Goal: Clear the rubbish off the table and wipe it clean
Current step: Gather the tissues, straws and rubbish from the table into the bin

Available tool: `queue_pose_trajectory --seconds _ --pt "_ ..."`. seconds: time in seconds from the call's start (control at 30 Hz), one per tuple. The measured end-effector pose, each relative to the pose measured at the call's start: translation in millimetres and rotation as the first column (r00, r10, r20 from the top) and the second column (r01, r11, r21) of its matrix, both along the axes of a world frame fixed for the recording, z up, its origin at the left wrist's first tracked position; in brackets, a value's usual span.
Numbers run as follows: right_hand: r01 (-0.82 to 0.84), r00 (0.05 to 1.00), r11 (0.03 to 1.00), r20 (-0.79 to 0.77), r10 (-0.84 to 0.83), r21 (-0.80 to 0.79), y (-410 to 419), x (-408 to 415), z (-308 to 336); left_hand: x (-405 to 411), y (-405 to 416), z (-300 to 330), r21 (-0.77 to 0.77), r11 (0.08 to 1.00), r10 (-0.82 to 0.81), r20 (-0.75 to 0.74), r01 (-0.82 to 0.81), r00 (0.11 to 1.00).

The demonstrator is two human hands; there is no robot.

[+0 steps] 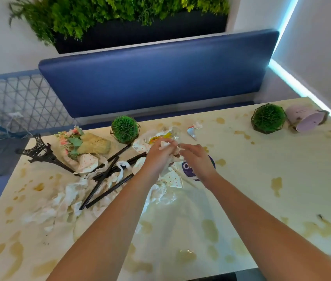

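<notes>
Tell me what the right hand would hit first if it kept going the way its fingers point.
The right hand points up-left toward the left hand and the crumpled white tissue it grips, so it would probably meet those first; depth is hard to judge from this view.

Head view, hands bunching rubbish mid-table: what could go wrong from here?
1. The left hand grips crumpled white tissue; loose scraps may drop into the brown spill stains.
2. Sweeping the thin black straws could knock over the black Eiffel Tower model.
3. The small silver foil wrapper lies apart and may be missed.
</notes>
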State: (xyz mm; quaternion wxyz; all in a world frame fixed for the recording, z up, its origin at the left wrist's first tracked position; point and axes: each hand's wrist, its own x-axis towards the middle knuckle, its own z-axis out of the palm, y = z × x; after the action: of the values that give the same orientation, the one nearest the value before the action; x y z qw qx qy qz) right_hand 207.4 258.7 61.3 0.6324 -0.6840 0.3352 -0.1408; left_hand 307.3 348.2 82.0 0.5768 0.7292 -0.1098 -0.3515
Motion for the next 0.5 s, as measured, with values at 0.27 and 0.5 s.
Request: queue_pose_trajectory --seconds 0.27,0.5 --pt "0.202 0.977 0.979 -0.054 -0.204 -0.037 -44 -67 3 -57 -67 7 -0.001 0.999 -0.046 -0.020 0.046 0.999" --pt "0.504 0.853 0.836 0.030 -0.521 0.216 -104 -137 8 -136 -129 13 0.042 0.948 -0.309 -0.104 0.315 0.945"
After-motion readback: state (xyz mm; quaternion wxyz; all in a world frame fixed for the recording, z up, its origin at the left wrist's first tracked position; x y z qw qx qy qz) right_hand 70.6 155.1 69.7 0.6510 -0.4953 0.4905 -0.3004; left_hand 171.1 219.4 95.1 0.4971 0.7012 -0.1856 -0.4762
